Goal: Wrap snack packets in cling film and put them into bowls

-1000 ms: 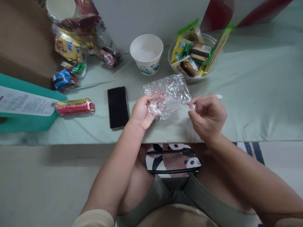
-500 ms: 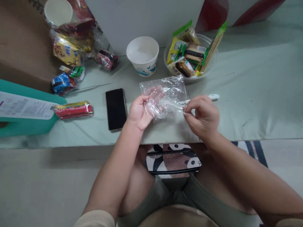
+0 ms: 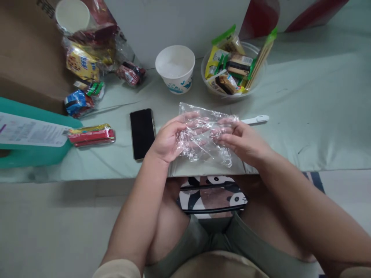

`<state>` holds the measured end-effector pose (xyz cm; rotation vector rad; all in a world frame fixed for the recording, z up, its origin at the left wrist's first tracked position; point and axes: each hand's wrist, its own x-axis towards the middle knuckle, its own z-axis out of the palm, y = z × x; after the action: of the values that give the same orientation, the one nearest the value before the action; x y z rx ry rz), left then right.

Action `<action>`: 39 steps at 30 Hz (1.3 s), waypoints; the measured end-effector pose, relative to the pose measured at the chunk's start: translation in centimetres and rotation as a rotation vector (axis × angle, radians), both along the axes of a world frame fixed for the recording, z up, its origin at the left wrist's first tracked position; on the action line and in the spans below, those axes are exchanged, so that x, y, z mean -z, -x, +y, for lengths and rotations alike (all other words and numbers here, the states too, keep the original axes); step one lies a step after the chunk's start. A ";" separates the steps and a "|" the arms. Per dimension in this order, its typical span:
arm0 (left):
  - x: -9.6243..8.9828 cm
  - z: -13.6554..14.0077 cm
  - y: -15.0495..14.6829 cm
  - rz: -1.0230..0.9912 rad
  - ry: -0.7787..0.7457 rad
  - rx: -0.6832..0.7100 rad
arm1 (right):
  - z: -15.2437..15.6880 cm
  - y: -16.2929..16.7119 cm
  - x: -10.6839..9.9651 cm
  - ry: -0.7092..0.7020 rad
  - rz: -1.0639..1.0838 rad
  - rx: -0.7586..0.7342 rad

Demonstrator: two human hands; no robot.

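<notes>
Between my two hands, above the table's front part, is a crumpled clear plastic bag [image 3: 207, 135]. My left hand [image 3: 175, 137] holds its left side, with the thumb on top and the fingers stretched beneath or inside the film; which of these I cannot tell. Its right side is in my right hand [image 3: 239, 139], whose fingers show through the plastic and whose thumb lies toward me. Just beyond my right hand a slim white plastic handle [image 3: 256, 119] rests on the table, its left end hidden by the hand and bag. A black phone [image 3: 142, 134] lies left of my left hand.
Behind the bag stand a white paper cup [image 3: 176, 79] and a clear round bowl [image 3: 262, 77] of wrapped snacks. At left are red snack sticks [image 3: 92, 136], a teal box [image 3: 34, 156] and a pile of snack packets [image 3: 82, 63]. The table's front edge [image 3: 87, 180] runs before my lap.
My right hand has gone from a pinch to a wider grip on the bag, fingers behind it. The bag is spread out more between both hands. My left hand has shifted slightly left.
</notes>
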<state>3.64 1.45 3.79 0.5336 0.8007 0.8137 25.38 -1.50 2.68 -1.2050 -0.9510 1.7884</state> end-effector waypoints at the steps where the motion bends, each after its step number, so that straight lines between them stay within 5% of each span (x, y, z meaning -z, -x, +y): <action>1: 0.0 0.0 -0.1 -0.001 -0.007 -0.004 | -0.1 0.0 -0.1 -0.006 -0.053 -0.068; 4: 0.2 -0.2 -0.5 0.016 -0.004 -0.029 | -0.1 -0.1 -0.2 -0.086 -0.201 -0.167; 15: 0.3 -0.2 -1.2 0.231 0.035 0.045 | 0.2 -0.2 0.5 -0.199 -0.234 0.272; 22: 0.2 -0.2 -1.1 0.188 -0.049 0.060 | -0.2 -0.4 -0.1 -0.093 -0.233 -0.047; 26: 0.2 -0.2 -0.7 0.365 -0.082 0.102 | -0.2 -0.4 -0.5 -0.096 -0.249 -0.033; 30: 0.2 -0.3 -0.2 0.318 -0.173 0.212 | -0.2 -0.3 -0.5 -0.078 -0.135 -0.013; 39: -0.5 -0.5 -0.3 0.134 -0.196 0.044 | -0.1 -0.2 -0.8 -0.110 0.132 0.063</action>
<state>3.97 0.90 4.31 0.7841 0.8332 0.8267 25.54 -1.60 3.50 -1.0247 -0.9126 1.7202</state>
